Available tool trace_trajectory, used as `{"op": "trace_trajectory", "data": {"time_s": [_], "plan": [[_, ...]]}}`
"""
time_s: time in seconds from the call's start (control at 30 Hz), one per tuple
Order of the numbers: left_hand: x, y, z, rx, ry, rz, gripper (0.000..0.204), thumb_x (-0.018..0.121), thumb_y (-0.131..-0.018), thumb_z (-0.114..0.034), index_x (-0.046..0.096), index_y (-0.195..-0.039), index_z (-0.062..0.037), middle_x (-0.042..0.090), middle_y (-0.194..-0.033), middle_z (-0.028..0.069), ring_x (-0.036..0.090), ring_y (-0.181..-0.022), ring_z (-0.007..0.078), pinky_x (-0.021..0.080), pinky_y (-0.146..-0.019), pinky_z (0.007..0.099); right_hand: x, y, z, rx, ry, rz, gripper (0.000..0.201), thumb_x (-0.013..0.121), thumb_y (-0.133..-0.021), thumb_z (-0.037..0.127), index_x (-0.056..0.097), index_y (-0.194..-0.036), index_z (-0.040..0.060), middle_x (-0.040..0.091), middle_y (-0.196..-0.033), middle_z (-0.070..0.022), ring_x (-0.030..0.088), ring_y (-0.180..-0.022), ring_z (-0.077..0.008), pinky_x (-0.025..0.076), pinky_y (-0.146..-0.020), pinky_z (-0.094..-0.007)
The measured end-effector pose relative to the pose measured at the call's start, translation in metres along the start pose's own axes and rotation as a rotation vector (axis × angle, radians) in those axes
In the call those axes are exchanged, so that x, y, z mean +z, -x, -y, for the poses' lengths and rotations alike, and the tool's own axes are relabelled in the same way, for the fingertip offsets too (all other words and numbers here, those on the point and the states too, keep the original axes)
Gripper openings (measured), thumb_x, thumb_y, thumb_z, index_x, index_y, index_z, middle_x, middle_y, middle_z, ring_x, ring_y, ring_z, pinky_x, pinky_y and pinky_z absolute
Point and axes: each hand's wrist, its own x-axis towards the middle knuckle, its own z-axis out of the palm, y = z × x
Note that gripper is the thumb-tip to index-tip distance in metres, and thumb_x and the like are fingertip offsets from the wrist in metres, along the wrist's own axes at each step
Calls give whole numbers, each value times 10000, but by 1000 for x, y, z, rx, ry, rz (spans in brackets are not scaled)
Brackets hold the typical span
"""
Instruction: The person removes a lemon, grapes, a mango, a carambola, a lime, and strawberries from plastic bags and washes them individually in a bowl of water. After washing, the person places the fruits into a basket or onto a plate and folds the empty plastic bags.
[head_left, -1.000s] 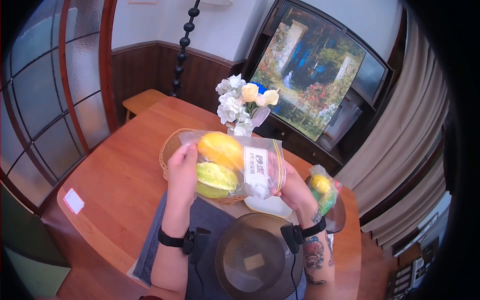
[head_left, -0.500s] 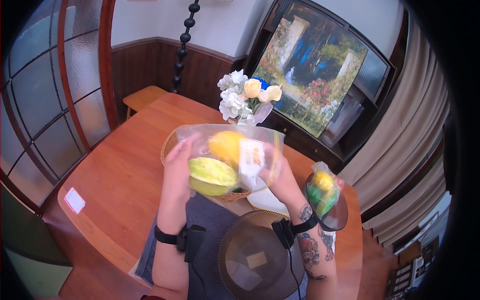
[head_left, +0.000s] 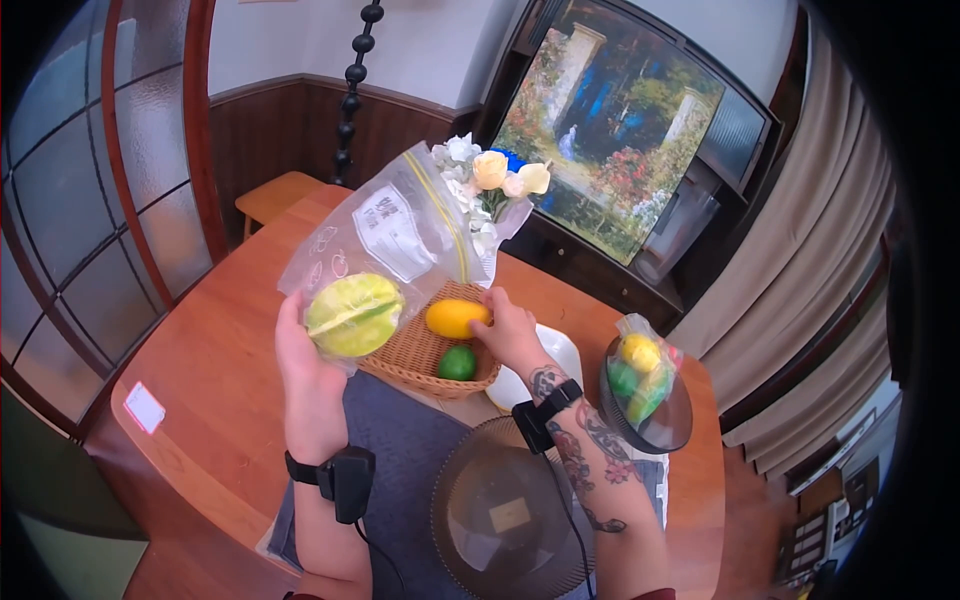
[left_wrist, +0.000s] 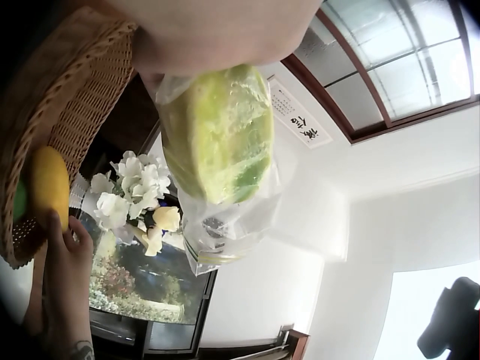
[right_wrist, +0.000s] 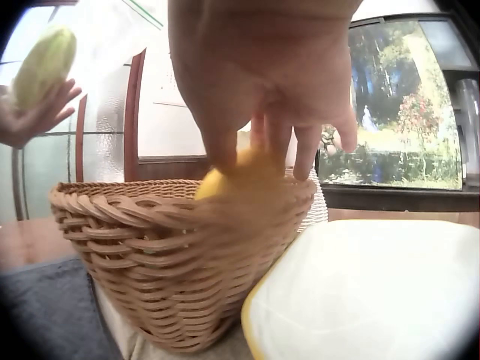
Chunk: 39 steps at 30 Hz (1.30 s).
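My left hand holds a clear zip bag from below, cupped round the pale green star fruit inside it. The bag's labelled upper part leans up and to the right, past the flowers. My right hand pinches a yellow mango between thumb and fingers, low at the right side of a wicker basket. In the basket lies a round green fruit, just below the mango in the head view. In the left wrist view the mango shows inside the basket's rim.
A ribbed smoky glass plate lies on a dark cloth close to me. A white dish stands right of the basket. Farther right, a dark bowl holds bagged yellow and green fruit. White flowers stand behind the basket.
The mango has left the bag and is now in my right hand at the basket. My left hand has moved left with the bag, which is tilted upward. My right hand has let go of the bag.
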Motion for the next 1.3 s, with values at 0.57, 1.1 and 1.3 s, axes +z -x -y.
{"op": "trace_trajectory", "data": {"time_s": [0.57,1.1,1.3], "plan": [[13,10,15,158,-319,238,414,450,-1029,-262,563,-1318,12,642,-1251,150,643,-1100,226,507,-944,328,-106,44,80,137,-1393,-59,251,523,-997,75,437,-1232,71,666,-1100,-80,666,-870,-140,544,-784,-268],[22,22,26,144,-436,474,443,406,-1062,-281,538,-1343,35,630,-1281,144,598,-1194,200,468,-991,298,-95,63,67,-316,-629,354,401,658,-928,132,578,-1312,52,640,-1251,-72,611,-1149,-183,480,-994,-330],[9,-3,43,401,-496,395,527,432,-1057,-354,447,-1439,9,530,-1399,127,529,-1280,213,424,-1052,328,-93,58,69,-92,-829,323,480,702,-904,171,544,-1341,54,632,-1238,-74,599,-1145,-174,468,-1001,-333]]}}
